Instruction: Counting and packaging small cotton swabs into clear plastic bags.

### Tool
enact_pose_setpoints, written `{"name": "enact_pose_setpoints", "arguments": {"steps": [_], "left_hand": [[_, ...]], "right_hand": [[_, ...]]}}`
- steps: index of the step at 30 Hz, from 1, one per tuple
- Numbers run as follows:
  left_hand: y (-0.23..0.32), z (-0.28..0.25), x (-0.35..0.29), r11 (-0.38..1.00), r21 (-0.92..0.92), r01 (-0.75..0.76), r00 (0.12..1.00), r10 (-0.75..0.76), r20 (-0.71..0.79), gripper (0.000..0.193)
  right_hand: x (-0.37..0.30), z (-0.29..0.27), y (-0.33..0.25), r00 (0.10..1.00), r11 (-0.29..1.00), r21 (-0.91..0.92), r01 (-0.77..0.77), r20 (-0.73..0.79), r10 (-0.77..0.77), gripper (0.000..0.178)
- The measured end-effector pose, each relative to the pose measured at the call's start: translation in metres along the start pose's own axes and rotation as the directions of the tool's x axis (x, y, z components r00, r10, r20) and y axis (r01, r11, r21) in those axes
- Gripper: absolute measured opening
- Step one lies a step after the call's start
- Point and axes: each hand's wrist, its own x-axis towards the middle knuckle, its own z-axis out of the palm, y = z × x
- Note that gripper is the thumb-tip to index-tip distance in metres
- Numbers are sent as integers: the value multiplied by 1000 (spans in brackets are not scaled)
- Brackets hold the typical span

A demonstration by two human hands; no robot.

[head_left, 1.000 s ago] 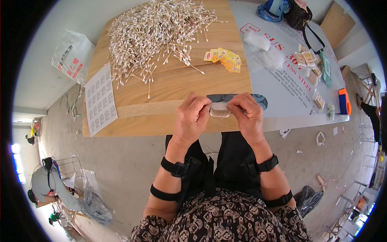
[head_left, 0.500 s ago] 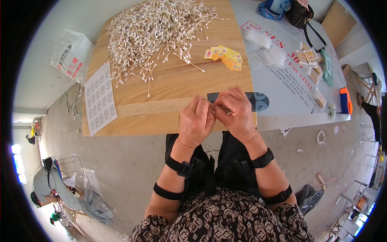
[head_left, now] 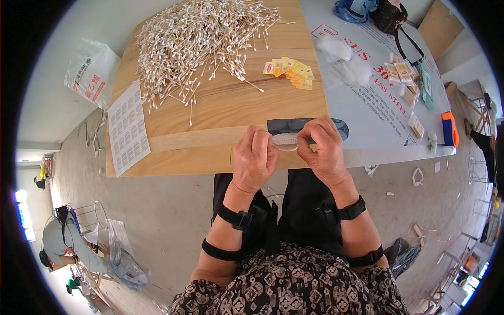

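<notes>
Left hand point(head_left: 255, 158), right hand point(head_left: 324, 152): swab pack point(head_left: 286, 139) pinched at both ends, sealing unclear
Finished-looking packs point(head_left: 402, 74): several laid at right
Loose swabs point(head_left: 205, 47): big heap left unpacked

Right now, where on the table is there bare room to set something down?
The wood is bare between the paper, the swab pile and your left hand. On the grey top, there's room between the dark strip and the packets. It's crowded under the swab pile and around the packets.
</notes>
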Motion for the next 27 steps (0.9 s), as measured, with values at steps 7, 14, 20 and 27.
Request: {"name": "enact_pose_setpoints", "arguments": {"steps": [7, 14, 20, 27], "left_hand": [[-1, -1, -2, 999, 18, -31, 1000, 31, -4, 26], [7, -7, 5, 947, -257, 191, 973, -148, 178, 34], [-9, 0, 0, 896, -372, 242, 947, -134, 293, 38], [-17, -2, 1, 960, -267, 85, 956, -3, 294, 34]], "right_hand": [[-4, -2, -2, 999, 998, -43, 46, 17, -45, 20], [-7, -5, -5, 1000, 1000, -20, -3, 28, 3, 22], [-9, -9, -17, 972, 956, 192, -222, 121, 201, 24], [-17, 0, -1, 988, 973, 197, -117, 124, 93, 29]]}}
